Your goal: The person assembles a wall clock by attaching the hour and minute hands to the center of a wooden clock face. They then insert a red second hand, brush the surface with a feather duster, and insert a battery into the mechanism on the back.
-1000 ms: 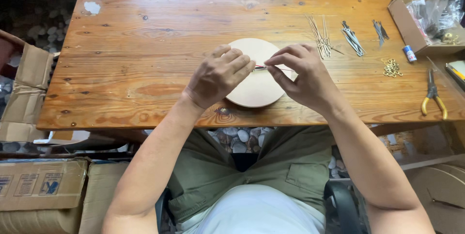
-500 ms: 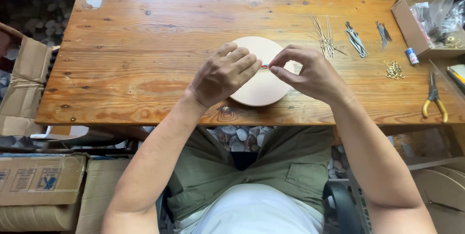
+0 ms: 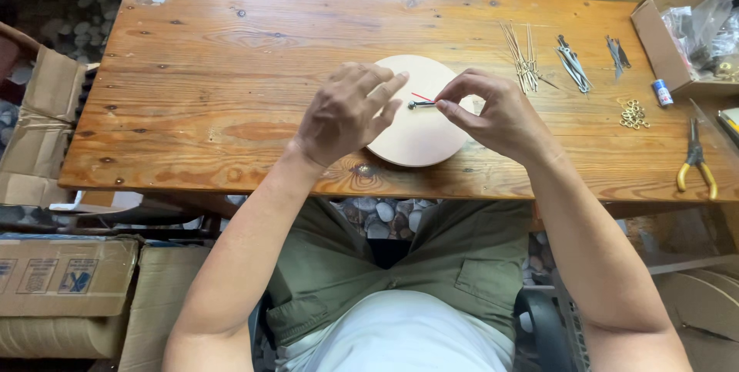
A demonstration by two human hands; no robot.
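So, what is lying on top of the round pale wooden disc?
On the round pale wooden disc: a thin red needle at a small dark centre piece. Left hand covers its left edge.

a small craft workshop: a worn wooden worktable (image 3: pixel 231 72) carries yellow-handled pliers (image 3: pixel 695 163), metal rods (image 3: pixel 522 60), small brass rings (image 3: pixel 633 113), with cardboard boxes (image 3: pixel 46 287) stacked beside it.

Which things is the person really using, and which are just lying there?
In use:
- round wooden disc, under the left hand
- thin red hand and small metal piece at its middle, pinched by the right hand

Lying about:
- yellow-handled pliers
- brass rings
- bundle of thin rods
- cardboard box
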